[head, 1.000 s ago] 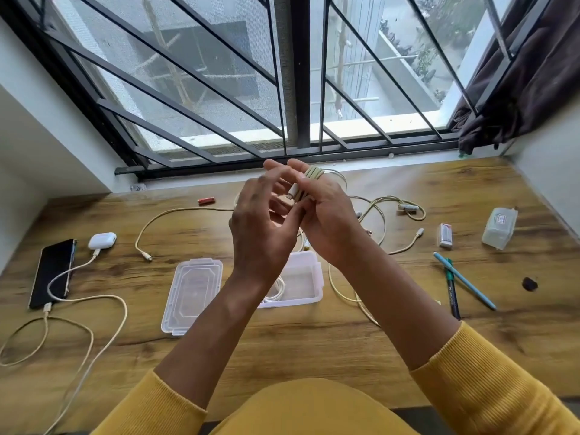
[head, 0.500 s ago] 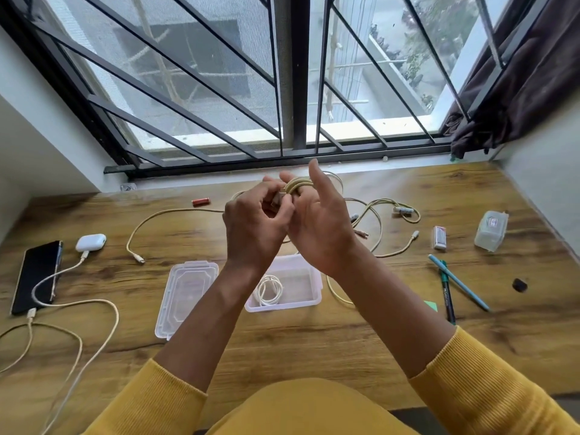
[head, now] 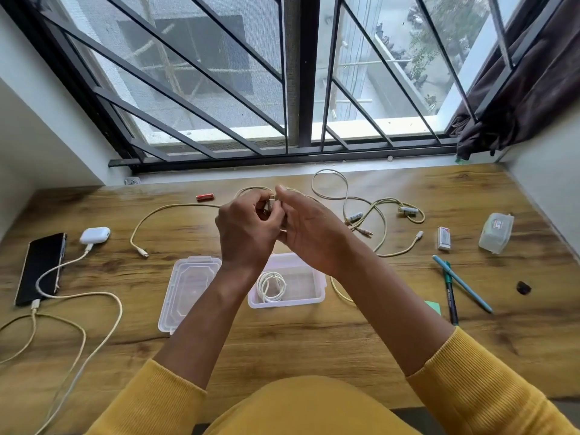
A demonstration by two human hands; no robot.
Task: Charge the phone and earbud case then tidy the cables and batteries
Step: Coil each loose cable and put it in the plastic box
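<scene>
My left hand (head: pixel 246 232) and my right hand (head: pixel 309 229) meet above the desk and together hold a coiled beige cable (head: pixel 271 204), fingers curled round it and its plug end. Below them stands an open clear box (head: pixel 315 298) with a coiled white cable (head: pixel 271 285) inside; its lid (head: pixel 188 290) lies to the left. At far left the black phone (head: pixel 40 268) and white earbud case (head: pixel 94 235) each have a cable plugged in. Loose beige cables (head: pixel 373 215) tangle at the right, with batteries (head: pixel 408 210) among them. A red battery (head: pixel 205 196) lies near the window.
A small white pack (head: pixel 444 238) and a small clear plastic box (head: pixel 496 232) sit at the right. Two pens (head: pixel 455 287), a green paper scrap (head: pixel 433 307) and a small black object (head: pixel 523 287) lie at front right. Another beige cable (head: pixel 163 215) curves left of my hands.
My hands have come lower and closer together, the cable coil has tightened between them, and my right fingers have folded round it. The view has tilted down slightly.
</scene>
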